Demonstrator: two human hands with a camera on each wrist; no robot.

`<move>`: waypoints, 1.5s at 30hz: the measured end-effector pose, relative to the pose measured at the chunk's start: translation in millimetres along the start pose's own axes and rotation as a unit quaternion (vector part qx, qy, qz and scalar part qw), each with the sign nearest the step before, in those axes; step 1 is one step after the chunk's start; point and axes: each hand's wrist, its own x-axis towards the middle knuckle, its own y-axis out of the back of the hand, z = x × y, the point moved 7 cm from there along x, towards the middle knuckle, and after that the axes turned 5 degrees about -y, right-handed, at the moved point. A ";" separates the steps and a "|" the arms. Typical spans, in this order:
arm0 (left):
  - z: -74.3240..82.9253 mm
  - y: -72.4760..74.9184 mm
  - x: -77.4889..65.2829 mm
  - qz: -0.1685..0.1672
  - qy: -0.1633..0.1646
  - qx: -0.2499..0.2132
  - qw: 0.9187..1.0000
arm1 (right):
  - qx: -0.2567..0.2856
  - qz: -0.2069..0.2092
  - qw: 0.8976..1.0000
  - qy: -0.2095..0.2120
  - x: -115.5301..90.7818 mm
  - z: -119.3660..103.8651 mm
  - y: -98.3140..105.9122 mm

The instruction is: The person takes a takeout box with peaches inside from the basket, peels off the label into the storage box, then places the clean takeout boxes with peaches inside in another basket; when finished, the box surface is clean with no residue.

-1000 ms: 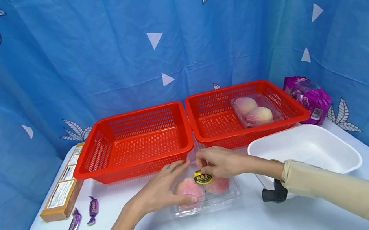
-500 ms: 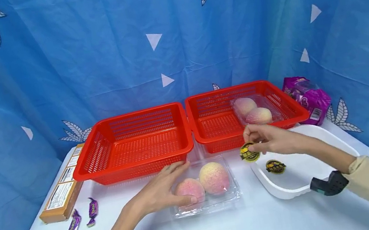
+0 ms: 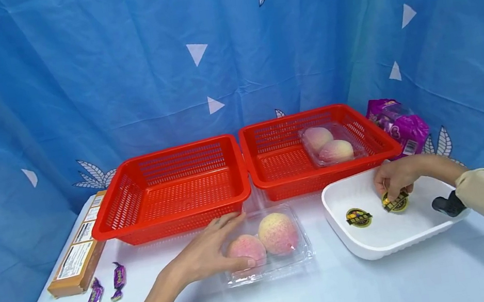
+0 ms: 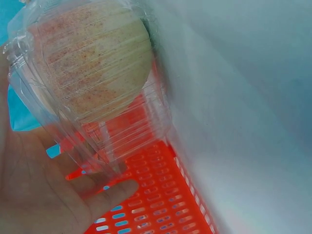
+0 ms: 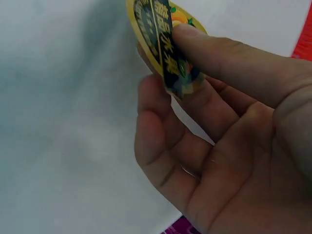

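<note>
My left hand (image 3: 210, 249) grips the left end of a clear plastic fruit box (image 3: 302, 254), thumb over its near part and fingers at the far left corner. Two pink-and-yellow peaches (image 3: 278, 233) lie inside the box. In the left wrist view a peach (image 4: 97, 63) shows through the ribbed plastic. My right hand (image 3: 397, 175) pinches a round black-and-gold sticker (image 3: 395, 202) inside the white tub (image 3: 355, 246). The right wrist view shows this sticker (image 5: 168, 48) between thumb and fingers. A second sticker (image 3: 359, 217) lies in the tub, to the left.
Two red baskets stand at the back; the left basket (image 3: 172, 216) is bare, and the right basket (image 3: 275, 187) holds another peach box (image 3: 330, 145). A purple bag (image 3: 408, 131) sits at the right. On the left are a brown carton (image 3: 72, 260) and two purple candies (image 3: 119, 279).
My right hand has lifted the sticker off the peach box and carried it right, down into the white tub. The left hand has stayed on the box.
</note>
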 end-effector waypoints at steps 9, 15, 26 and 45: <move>-0.3 -1.3 2.1 0.000 -0.009 0.002 1.000 | -0.066 0.013 0.998 -0.019 8.0 3.7 -8.2; -0.8 -1.7 1.8 -0.001 -0.007 0.005 1.000 | -0.184 0.073 0.977 -0.084 1.8 -1.8 -2.7; 0.2 -1.7 1.1 -0.003 -0.002 0.006 1.000 | -0.154 0.053 0.987 -0.004 1.3 -22.8 -14.9; -0.3 -0.9 1.2 -0.003 0.003 0.001 1.000 | -0.133 0.166 0.940 0.268 2.4 -226.7 -17.3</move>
